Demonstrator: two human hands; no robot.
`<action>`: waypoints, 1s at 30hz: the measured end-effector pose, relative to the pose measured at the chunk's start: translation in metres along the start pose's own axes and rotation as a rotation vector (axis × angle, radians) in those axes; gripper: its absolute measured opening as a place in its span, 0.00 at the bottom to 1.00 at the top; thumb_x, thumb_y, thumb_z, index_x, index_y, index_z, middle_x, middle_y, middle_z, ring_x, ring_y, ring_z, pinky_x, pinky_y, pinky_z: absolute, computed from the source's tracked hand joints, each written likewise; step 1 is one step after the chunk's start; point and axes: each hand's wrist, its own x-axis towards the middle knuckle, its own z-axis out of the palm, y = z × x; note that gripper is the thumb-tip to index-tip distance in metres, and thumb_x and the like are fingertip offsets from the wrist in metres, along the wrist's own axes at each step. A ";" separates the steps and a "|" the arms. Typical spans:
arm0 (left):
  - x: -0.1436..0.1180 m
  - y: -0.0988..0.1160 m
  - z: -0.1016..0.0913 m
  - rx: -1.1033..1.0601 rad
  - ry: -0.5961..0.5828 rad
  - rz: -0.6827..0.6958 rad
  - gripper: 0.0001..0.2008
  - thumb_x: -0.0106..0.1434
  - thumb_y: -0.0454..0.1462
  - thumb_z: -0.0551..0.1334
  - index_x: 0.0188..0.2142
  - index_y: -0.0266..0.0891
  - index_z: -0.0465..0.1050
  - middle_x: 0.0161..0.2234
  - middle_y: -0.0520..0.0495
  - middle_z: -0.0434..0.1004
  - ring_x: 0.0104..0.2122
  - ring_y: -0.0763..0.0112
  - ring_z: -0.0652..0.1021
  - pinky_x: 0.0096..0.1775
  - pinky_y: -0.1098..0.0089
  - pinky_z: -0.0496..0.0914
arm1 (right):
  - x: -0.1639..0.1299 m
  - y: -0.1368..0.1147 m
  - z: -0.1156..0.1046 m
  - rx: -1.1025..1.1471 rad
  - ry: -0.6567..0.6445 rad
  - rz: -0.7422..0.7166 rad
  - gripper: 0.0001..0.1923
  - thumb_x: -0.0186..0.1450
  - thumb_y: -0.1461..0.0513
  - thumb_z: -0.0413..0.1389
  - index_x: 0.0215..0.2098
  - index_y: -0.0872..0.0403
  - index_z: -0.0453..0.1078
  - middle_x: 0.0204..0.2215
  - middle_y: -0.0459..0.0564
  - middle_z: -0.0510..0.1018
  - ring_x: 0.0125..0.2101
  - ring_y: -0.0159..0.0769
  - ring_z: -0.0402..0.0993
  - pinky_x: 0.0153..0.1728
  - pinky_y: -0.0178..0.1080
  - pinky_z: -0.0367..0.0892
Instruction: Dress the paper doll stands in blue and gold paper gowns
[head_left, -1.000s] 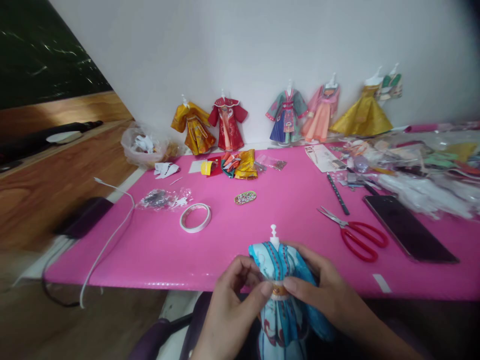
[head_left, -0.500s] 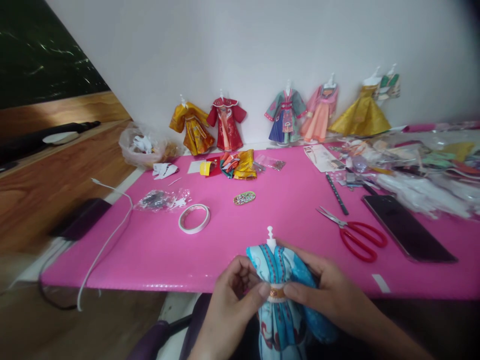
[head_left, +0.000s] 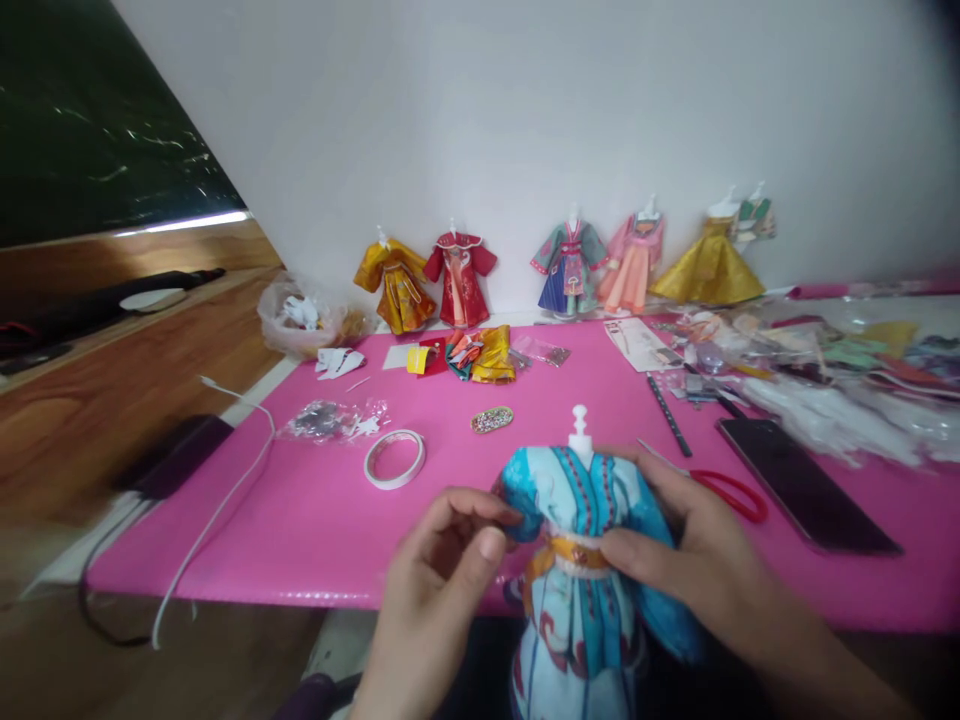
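Note:
A doll dress [head_left: 592, 600] in light blue and white, with a gold belt and dark red trim, is on a small white dress form whose neck knob [head_left: 579, 428] sticks up from the collar. My right hand [head_left: 697, 550] wraps round its right side, with the thumb on the front by the belt [head_left: 577, 552]. My left hand [head_left: 450, 575] has its fingers curled and the tips at the blue sleeve [head_left: 525, 500] on the left side; the exact pinch is hard to see. The dress is held upright over the table's front edge.
A roll of white tape [head_left: 394, 460], a glittery oval piece [head_left: 492, 419], red-handled scissors [head_left: 727, 490] and a phone [head_left: 806, 485] lie on the pink table [head_left: 300, 540]. Several dressed doll forms [head_left: 570, 265] lean along the wall. Plastic bags [head_left: 847, 410] are at the right, a white cable [head_left: 225, 520] at the left.
The dress has risen and shifted right, now partly covering the scissors. My left thumb has left the belt, and that hand is at the left sleeve. The right hand keeps its hold.

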 end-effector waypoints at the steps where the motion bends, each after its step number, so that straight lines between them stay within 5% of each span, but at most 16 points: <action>1: 0.004 0.008 -0.002 0.069 0.051 0.080 0.07 0.65 0.44 0.63 0.38 0.44 0.74 0.33 0.52 0.77 0.35 0.72 0.76 0.39 0.74 0.71 | 0.004 -0.010 -0.002 -0.052 0.034 -0.062 0.23 0.58 0.58 0.65 0.51 0.48 0.69 0.38 0.46 0.83 0.35 0.38 0.81 0.34 0.34 0.77; 4: 0.014 0.028 -0.001 0.277 0.149 0.327 0.03 0.66 0.39 0.62 0.39 0.46 0.74 0.37 0.52 0.78 0.41 0.70 0.77 0.44 0.72 0.71 | 0.019 -0.035 -0.004 -0.228 0.158 -0.289 0.24 0.57 0.56 0.66 0.51 0.47 0.70 0.36 0.46 0.83 0.32 0.39 0.82 0.31 0.35 0.77; 8: 0.035 0.041 0.015 0.551 0.176 0.589 0.13 0.62 0.35 0.66 0.47 0.46 0.72 0.44 0.50 0.77 0.46 0.66 0.76 0.49 0.67 0.69 | 0.044 -0.050 0.003 -0.531 0.405 -0.563 0.25 0.57 0.56 0.64 0.52 0.48 0.69 0.41 0.49 0.82 0.37 0.42 0.81 0.35 0.39 0.76; 11: 0.057 0.038 0.027 0.601 0.181 0.602 0.18 0.62 0.35 0.65 0.51 0.42 0.70 0.47 0.45 0.77 0.47 0.63 0.76 0.49 0.62 0.70 | 0.060 -0.047 0.011 -0.742 0.518 -0.656 0.24 0.58 0.56 0.63 0.52 0.50 0.69 0.43 0.52 0.81 0.38 0.45 0.80 0.35 0.41 0.75; 15: 0.078 0.026 0.033 0.514 0.135 0.455 0.19 0.61 0.34 0.63 0.52 0.38 0.71 0.48 0.41 0.79 0.45 0.61 0.77 0.49 0.59 0.71 | 0.071 -0.032 0.016 -0.916 0.598 -0.634 0.22 0.60 0.56 0.61 0.52 0.50 0.68 0.40 0.53 0.83 0.34 0.49 0.82 0.29 0.43 0.74; 20: 0.083 0.017 0.027 0.336 0.059 0.255 0.19 0.64 0.40 0.60 0.54 0.38 0.72 0.49 0.41 0.79 0.46 0.58 0.78 0.51 0.57 0.70 | 0.068 -0.015 0.019 -0.917 0.507 -0.562 0.23 0.62 0.58 0.58 0.55 0.49 0.65 0.42 0.52 0.83 0.35 0.51 0.82 0.30 0.47 0.75; 25: 0.087 0.023 0.023 0.195 -0.062 0.215 0.28 0.57 0.44 0.68 0.55 0.37 0.70 0.50 0.41 0.79 0.50 0.54 0.77 0.52 0.59 0.69 | 0.052 -0.014 0.024 -0.648 0.247 -0.528 0.29 0.64 0.63 0.53 0.63 0.49 0.57 0.48 0.52 0.81 0.45 0.42 0.80 0.43 0.43 0.76; 30: 0.101 0.022 0.024 0.134 -0.068 0.112 0.26 0.54 0.43 0.70 0.51 0.38 0.70 0.42 0.44 0.81 0.43 0.57 0.80 0.44 0.63 0.73 | 0.046 -0.012 0.018 -0.519 0.137 -0.511 0.27 0.65 0.66 0.49 0.62 0.50 0.56 0.52 0.54 0.78 0.50 0.37 0.76 0.50 0.41 0.73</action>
